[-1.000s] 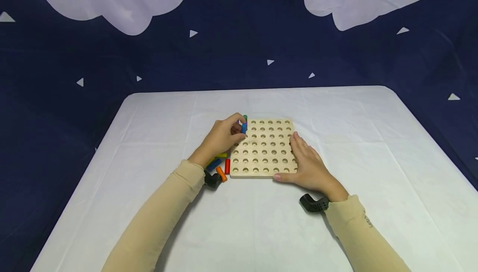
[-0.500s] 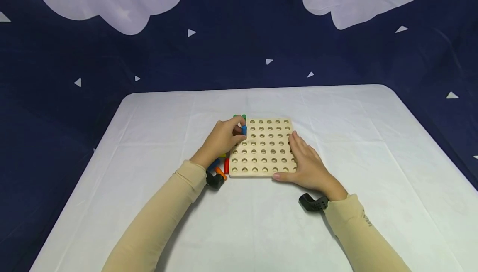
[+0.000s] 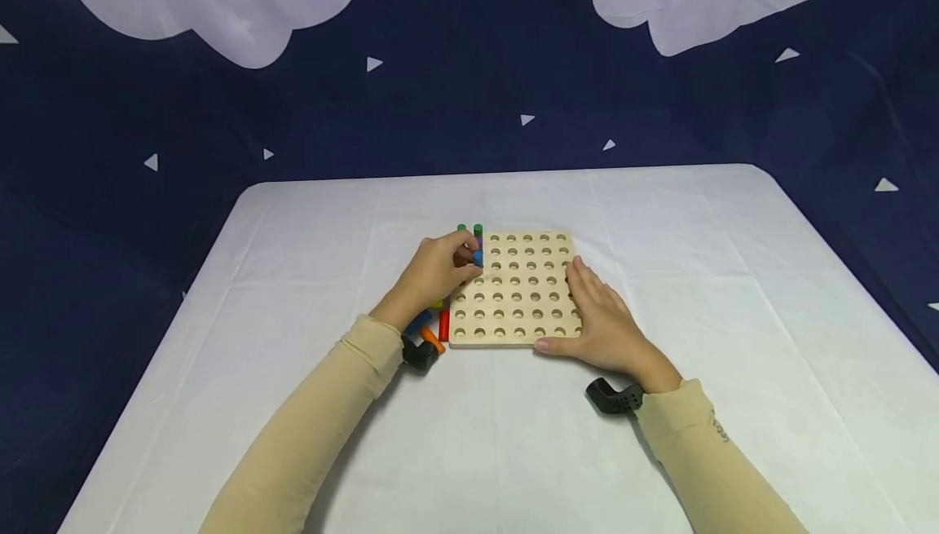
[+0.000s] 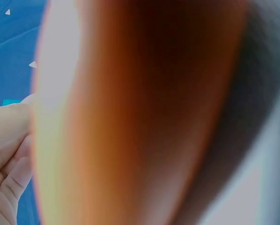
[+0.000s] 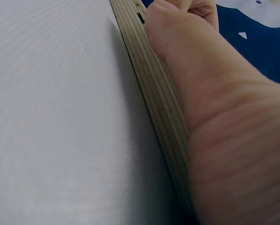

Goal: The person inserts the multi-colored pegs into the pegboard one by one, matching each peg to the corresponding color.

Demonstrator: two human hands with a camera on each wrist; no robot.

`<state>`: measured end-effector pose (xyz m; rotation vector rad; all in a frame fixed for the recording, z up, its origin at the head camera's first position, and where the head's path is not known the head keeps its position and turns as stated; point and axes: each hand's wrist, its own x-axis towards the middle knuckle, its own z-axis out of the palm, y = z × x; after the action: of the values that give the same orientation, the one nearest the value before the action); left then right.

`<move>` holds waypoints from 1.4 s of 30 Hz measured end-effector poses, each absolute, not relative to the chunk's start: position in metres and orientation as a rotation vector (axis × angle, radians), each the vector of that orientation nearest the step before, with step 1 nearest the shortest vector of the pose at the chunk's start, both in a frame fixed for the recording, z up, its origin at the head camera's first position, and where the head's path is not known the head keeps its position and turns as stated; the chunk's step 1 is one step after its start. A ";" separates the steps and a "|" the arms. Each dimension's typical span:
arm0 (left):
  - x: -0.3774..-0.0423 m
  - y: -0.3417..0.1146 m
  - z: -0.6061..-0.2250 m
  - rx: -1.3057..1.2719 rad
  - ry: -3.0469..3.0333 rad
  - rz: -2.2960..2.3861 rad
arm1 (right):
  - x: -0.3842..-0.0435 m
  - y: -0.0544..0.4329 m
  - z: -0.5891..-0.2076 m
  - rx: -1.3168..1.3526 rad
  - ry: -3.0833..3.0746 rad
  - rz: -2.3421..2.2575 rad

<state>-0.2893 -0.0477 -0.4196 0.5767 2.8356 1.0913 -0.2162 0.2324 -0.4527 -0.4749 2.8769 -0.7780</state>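
In the head view, a square wooden pegboard (image 3: 506, 306) with rows of round holes lies on the table. My left hand (image 3: 433, 277) pinches a blue peg (image 3: 478, 258) upright over the board's left part, thumb and fingertips around it. Just behind it stand a purple peg (image 3: 479, 241) and two green pegs, one of them the right green peg (image 3: 478, 229). My right hand (image 3: 605, 322) rests against the board's right side with straight fingers, its thumb at the front edge. The right wrist view shows that thumb (image 5: 177, 37) along the layered board edge (image 5: 154, 93).
Loose pegs lie left of the board: a red peg (image 3: 443, 326), an orange peg (image 3: 433, 339), another blue peg (image 3: 419, 321) and a partly covered yellow one (image 3: 436, 304). A white cloth (image 3: 477, 436) covers the table. A blurred orange shape (image 4: 116, 122) fills most of the left wrist view.
My left hand has brought the blue peg slightly down toward the board. More of the green and purple pegs behind it now shows. The right hand has stayed in place.
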 end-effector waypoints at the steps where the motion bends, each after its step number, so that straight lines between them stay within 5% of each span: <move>1: -0.289 -0.048 -0.420 0.574 2.830 1.099 | -0.217 0.232 -0.453 -0.475 2.876 -0.775; 12: -0.285 -0.074 -0.409 0.522 2.718 1.240 | -0.216 0.232 -0.451 -0.484 2.884 -0.763; 20: -0.274 -0.111 -0.392 0.496 2.704 0.911 | -0.218 0.233 -0.449 -0.458 2.874 -0.753; 42: -0.215 -0.122 -0.398 0.993 2.933 0.379 | -0.216 0.230 -0.451 -0.460 2.854 -0.785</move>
<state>-0.2145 -0.1215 -0.3977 0.9932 2.9328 0.3786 -0.2160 0.2301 -0.4514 -0.4596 2.8540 -0.7854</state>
